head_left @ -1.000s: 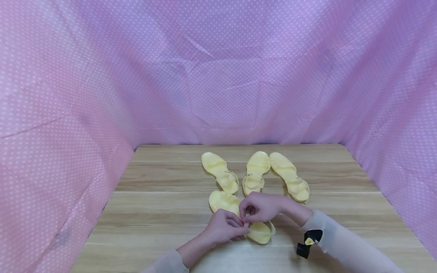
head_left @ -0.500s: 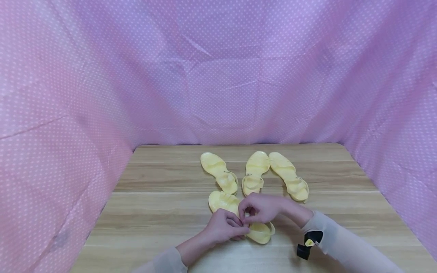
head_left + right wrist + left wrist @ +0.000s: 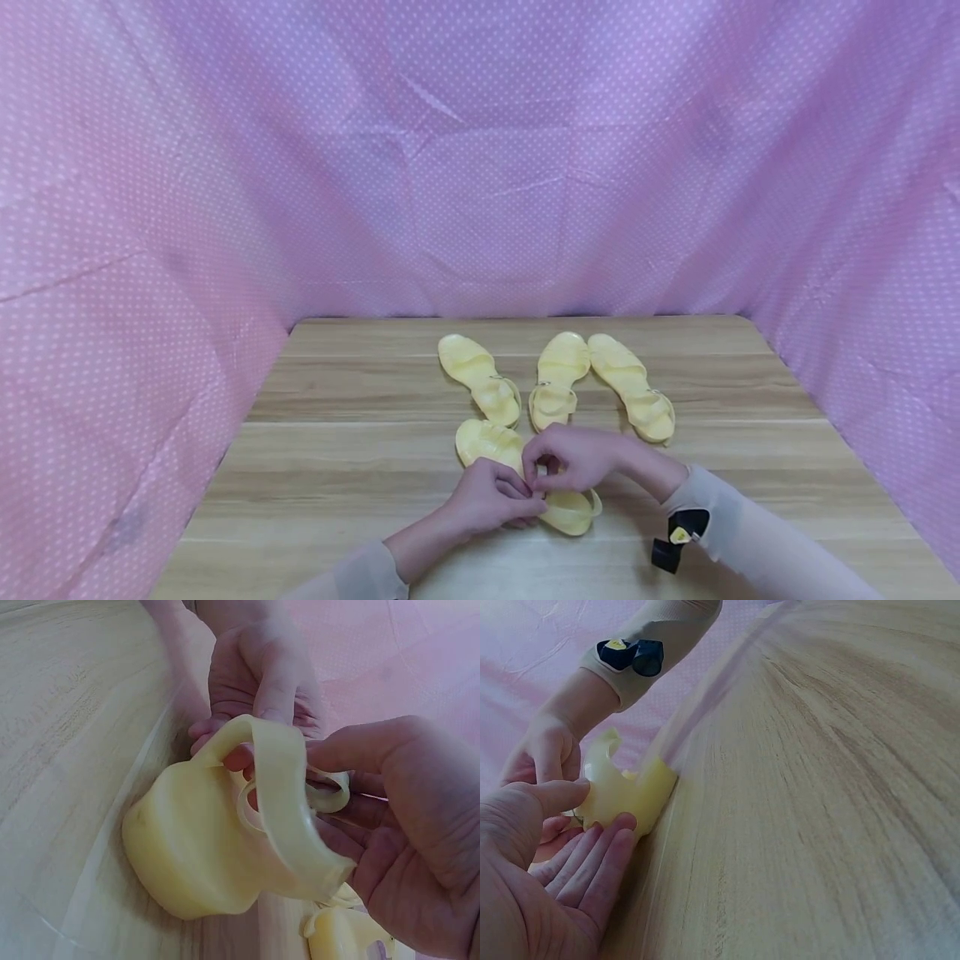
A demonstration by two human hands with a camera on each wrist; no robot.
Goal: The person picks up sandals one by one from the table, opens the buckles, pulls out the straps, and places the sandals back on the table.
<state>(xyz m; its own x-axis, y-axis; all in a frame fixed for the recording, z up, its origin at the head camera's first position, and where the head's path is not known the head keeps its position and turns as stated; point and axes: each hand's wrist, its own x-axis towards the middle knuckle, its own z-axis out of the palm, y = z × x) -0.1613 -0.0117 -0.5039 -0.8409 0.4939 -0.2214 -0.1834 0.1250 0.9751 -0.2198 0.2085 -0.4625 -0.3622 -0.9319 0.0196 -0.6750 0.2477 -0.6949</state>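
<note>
Hardly anything has shifted since a moment ago — both hands stay bunched over the same yellow sandal (image 3: 517, 471), with only the view drifting a touch. That near sandal lies on the table (image 3: 315, 467) at the front, its toe pointing away and its heel end under the fingers. From the right wrist view its ankle strap (image 3: 281, 799) arches up off the heel, and the right hand (image 3: 573, 457) pinches that strap while the left hand (image 3: 487, 498) pinches the strap's other side, thumb pressed on top — so each grip is closed on the strap, not spread. Whether the strap's end is already through its buckle I cannot tell; by the look of it the fastening is in hand, not finished. Just behind, three more yellow sandals (image 3: 558, 379) lie side by side. A black and yellow tag (image 3: 678, 533) sits on the right sleeve. Pink dotted cloth (image 3: 480, 167) hangs round the table.
</note>
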